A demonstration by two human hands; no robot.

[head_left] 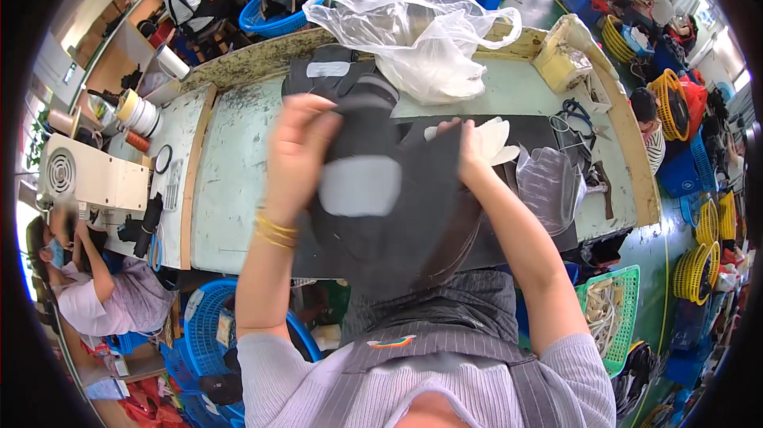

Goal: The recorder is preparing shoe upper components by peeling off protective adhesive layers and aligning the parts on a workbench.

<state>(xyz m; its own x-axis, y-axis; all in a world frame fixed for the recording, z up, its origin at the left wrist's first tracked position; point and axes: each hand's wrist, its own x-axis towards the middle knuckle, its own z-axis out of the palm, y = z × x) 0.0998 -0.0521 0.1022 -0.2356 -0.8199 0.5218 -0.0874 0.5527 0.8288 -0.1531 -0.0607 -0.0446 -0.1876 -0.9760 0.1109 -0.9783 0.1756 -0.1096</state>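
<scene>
A floppy black sheet piece (pixel 429 221) with a pale grey rounded patch (pixel 359 186) is held up in front of me over the table. My left hand (pixel 299 138), blurred by motion, has its fingers closed at the upper left edge of the piece. At its right edge my right hand (pixel 470 150) grips it, with some fingers hidden behind. Beyond the left hand lies a similar black piece (pixel 298 82) with a pale patch. White leaf-shaped pieces (pixel 494 140) show beside my right hand.
A clear plastic bag (pixel 433 50) lies at the table's back. To the right are clear plastic sheeting (pixel 550 185), scissors (pixel 575 114) and a yellowish block (pixel 563 53). A wooden rim (pixel 262 62) borders the table. One person sits at a machine (pixel 95 174) on the left.
</scene>
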